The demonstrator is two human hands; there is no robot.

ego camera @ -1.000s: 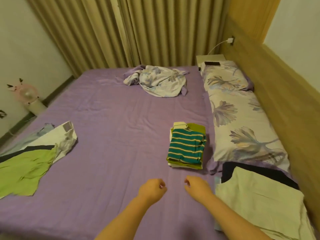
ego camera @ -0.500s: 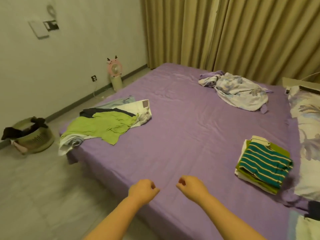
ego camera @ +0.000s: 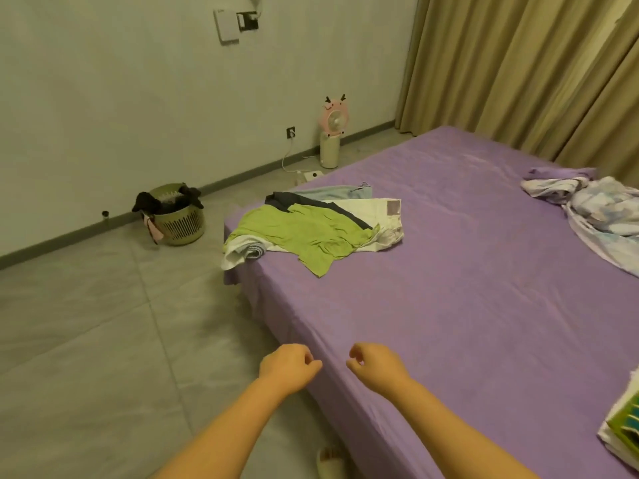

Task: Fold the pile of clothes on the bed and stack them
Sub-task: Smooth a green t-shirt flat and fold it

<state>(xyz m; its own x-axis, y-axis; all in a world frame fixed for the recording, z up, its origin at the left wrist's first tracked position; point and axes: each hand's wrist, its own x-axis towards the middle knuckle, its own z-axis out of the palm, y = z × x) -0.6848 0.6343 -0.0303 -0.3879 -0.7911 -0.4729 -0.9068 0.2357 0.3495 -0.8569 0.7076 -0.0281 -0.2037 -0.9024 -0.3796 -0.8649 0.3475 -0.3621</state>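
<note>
My left hand and right hand hover side by side over the near edge of the bed, fingers curled in loosely, nothing in either one. The unfolded pile of clothes lies on the bed's far left corner, a green top uppermost. The folded stack sits at the bed's right side, partly cut off. A laundry basket stands on the floor left of the bed

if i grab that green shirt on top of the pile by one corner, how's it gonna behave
The green shirt will probably hang limp and unfurl, since it lies rumpled and creased. It looks thin, so likely light. It overlaps other garments in the unfolded pile, so it may drag one along.
</note>
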